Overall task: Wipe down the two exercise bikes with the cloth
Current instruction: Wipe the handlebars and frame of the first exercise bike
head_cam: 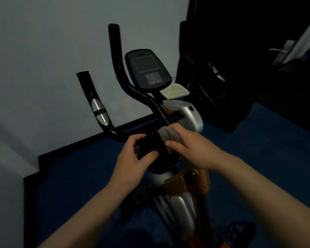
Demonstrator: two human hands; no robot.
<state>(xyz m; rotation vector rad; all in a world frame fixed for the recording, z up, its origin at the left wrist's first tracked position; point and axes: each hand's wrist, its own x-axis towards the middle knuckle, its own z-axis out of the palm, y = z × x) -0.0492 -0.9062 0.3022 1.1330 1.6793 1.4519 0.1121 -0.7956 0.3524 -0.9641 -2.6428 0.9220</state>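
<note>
Both hands meet at the centre of the exercise bike [177, 199] handlebar [125, 130]: the left hand [132, 161] pinches a dark wrap there, the right hand [188, 149] curls round the grey cloth [168, 134]. Behind stand the console [147, 68], a pale tray [174, 91] and, perhaps, a door handle [279, 51] in shadow

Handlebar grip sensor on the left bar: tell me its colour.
Silver with a black band, clearest in the head view.
</note>
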